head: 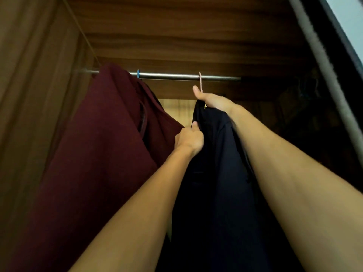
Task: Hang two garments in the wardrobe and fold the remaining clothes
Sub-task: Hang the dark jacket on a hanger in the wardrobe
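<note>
Dark garment [212,173], likely soft, is pinched by left grip [189,139]. Its top, under the rail [176,76], is held by right grip [213,101].

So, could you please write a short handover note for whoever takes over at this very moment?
Left hand: grips the front edge of the dark garment.
Right hand: holds the top of the dark garment, just below the pink hanger.
Things: the pink hanger's hook looks to be over the rail. The maroon garment hangs on a blue hanger at the rail's left end.
Done: both garments appear to be on the rail.
Left: let go, check that the dark garment hangs straight, then fold the remaining clothes, which are out of view.
</note>
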`<state>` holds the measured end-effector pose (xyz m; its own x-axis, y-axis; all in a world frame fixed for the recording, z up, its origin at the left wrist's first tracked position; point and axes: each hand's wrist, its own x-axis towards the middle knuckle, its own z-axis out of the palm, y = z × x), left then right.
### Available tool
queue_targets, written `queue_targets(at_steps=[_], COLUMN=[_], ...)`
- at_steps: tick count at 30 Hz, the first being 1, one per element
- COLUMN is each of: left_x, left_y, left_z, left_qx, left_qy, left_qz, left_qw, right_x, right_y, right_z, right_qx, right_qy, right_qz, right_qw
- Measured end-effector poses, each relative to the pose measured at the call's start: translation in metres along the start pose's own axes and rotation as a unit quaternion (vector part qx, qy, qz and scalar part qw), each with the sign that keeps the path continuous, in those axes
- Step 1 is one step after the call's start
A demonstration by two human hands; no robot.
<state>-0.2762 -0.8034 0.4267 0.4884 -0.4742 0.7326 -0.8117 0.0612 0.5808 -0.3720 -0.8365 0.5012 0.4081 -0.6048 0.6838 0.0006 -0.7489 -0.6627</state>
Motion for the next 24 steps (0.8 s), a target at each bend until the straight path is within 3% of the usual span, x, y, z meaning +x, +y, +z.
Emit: queue_targets(at_steps=[7,12,15,18,21,24], left_x=[-0.018,-0.042,-0.058,-0.082,-0.108,-0.128], left_y=[-0.006,-0.005,-0.006,-0.009,-0.016,-0.022], left_z=[-0.013,-0.031,-0.044,-0.057,-0.069,-0.082], left_qx=[-0.001,0.011,0.017,0.086,0.185,0.192], left_qy=[0.015,0.013,0.014,0.031,0.056,0.056], left_qz=[0.021,0.053,0.073,0.128,0.202,0.220], left_qw=[1.000,0.998,0.997,0.988,0.960,0.955], right_x=[-0.012,-0.039,-0.059,-0.086,-0.119,-0.152], right_y=[-0.008,-0.002,-0.002,-0.003,-0.001,0.000], right_z=[-0.006,-0.013,-0.019,-0.022,-0.024,-0.027], right_qx=[-0.083,0.001,-0.014,-0.141,-0.311,-0.410], right_qy=[0.054,0.081,0.122,0.149,0.154,0.146], right_qz=[-0.015,0.012,0.007,-0.028,-0.072,-0.101], right_qw=[0.995,0.997,0.992,0.978,0.935,0.895])
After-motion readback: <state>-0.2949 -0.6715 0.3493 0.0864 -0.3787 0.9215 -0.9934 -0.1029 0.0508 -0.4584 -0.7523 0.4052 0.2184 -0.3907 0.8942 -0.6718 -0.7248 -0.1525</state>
